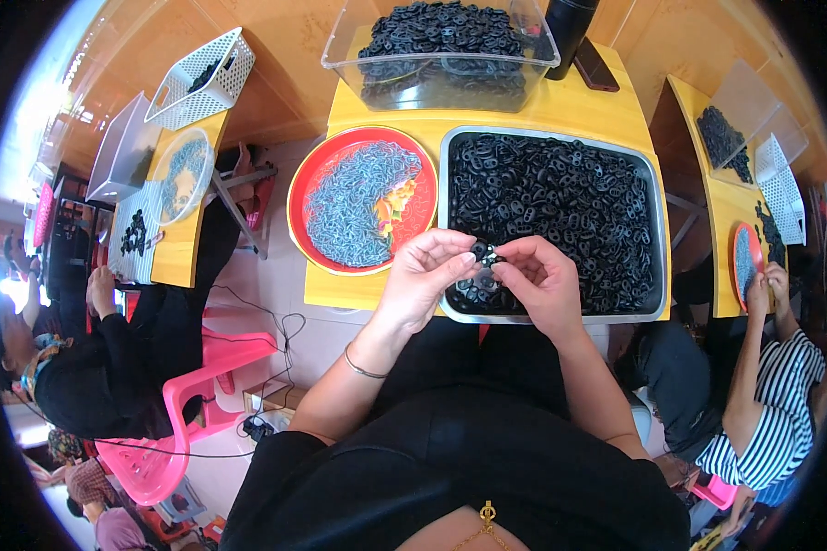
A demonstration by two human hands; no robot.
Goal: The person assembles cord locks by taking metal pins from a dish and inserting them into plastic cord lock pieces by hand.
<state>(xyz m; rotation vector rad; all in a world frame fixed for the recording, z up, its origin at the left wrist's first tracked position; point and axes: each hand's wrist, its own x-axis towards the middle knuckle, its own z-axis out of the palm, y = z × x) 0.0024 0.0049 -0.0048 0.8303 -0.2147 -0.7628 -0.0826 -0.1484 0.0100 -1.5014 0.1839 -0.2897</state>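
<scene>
Both my hands meet above the near left part of a metal tray (663, 275), fingertips almost together. My left hand (429, 275) pinches a small black plastic piece (480, 248) between thumb and fingers. My right hand (540, 283) is closed on the same piece from the other side; a small pale or shiny bit shows between the fingertips, too small to name. The tray is heaped with black two-holed plastic pieces (560, 202) of similar look. Left of it, a round red tray (423, 220) holds many small silvery metal springs (345, 211).
A clear plastic bin (441, 64) of more black pieces stands at the back of the yellow table (358, 292), beside a dark phone (595, 66) and a black cylinder (570, 32). Co-workers sit at tables left and right. A pink chair (179, 413) and loose cables are at lower left.
</scene>
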